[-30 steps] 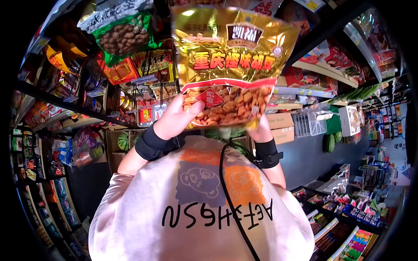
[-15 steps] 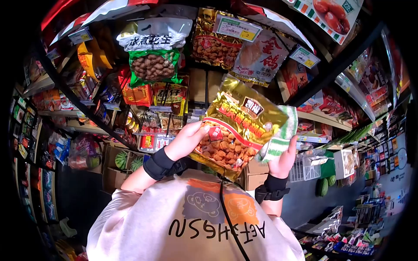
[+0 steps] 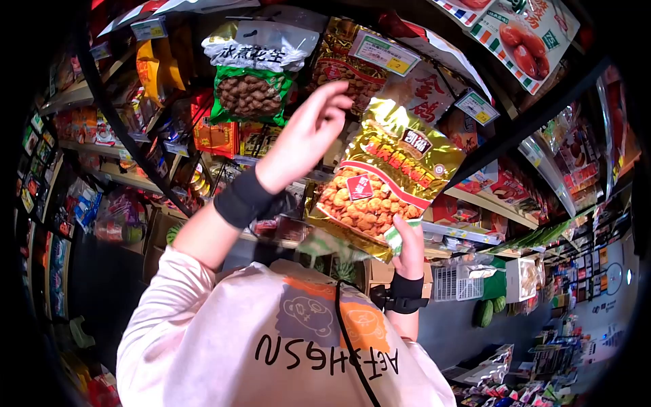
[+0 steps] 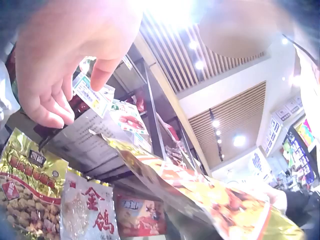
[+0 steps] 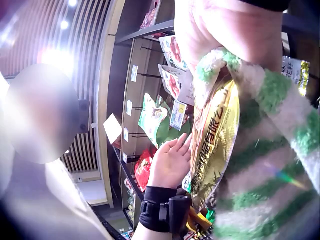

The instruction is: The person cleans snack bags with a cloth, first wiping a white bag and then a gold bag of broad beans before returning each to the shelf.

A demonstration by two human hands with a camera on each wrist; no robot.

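Note:
A gold snack bag (image 3: 390,159) with nuts or beans printed on its front is tilted before the chest. My right hand (image 3: 409,249) grips its lower right corner, thumb on the front. That hand also holds a green-and-white striped towel (image 5: 250,202), which hangs behind the bag and mostly hides the fingers in the right wrist view. My left hand (image 3: 312,136) is raised beside the bag, fingers loosely bent and holding nothing. In the head view it overlaps a similar gold bag (image 3: 336,51) hanging on the shelf, also seen in the left wrist view.
A green-and-white bag of peanuts (image 3: 254,91) hangs left of the raised hand. Price tags (image 3: 386,53) stick out along the rack, with a white bag (image 4: 90,205) hanging under them. A black shelf post (image 3: 536,112) slants at the right. Watermelons (image 3: 484,313) lie on the floor.
Both hands held the gold bag at first. My left hand has since let go and moved up toward the rack. The bag has come down, tilted, and stays in my right hand with the towel.

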